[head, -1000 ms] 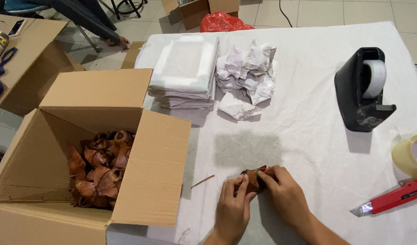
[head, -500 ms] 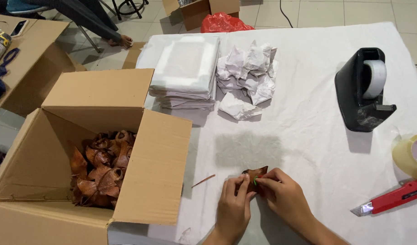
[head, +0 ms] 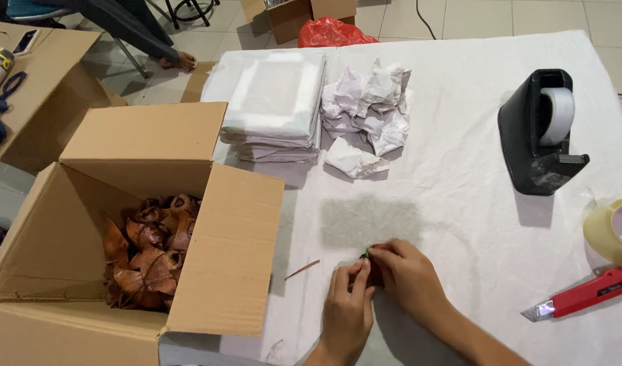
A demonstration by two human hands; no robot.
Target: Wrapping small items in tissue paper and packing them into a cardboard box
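The white cloth-covered surface (head: 460, 224) fills most of the view, and the scene on it matches the frames from a second ago: nothing but the hands has shifted. At the left edge stands the large open brown cardboard box (head: 230, 264), its flaps spread, with a heap of dried reddish-brown curled pieces (head: 152, 247) at the bottom. Behind it lies a stack of folded white paper sheets (head: 277, 102), and just beside that a pile of crumpled white paper (head: 368, 112). On the right sit the black desk tape dispenser (head: 538, 135), a clear tape roll (head: 612, 230) at the edge of view, and a red utility knife (head: 582, 295) near it. A thin brown stick (head: 302, 270) lies between the box and the hands.

What has changed is the small piece in the hands. A second ago a reddish-brown piece showed plainly between the fingers; now the left hand (head: 345, 312) and right hand (head: 409, 281) have drawn together over it near the front of the surface, and only a dark sliver with a small green fleck (head: 367, 255) shows. Both hands' grip is closed around that small piece, fingertips touching, so the work on it appears tighter and finer than before.
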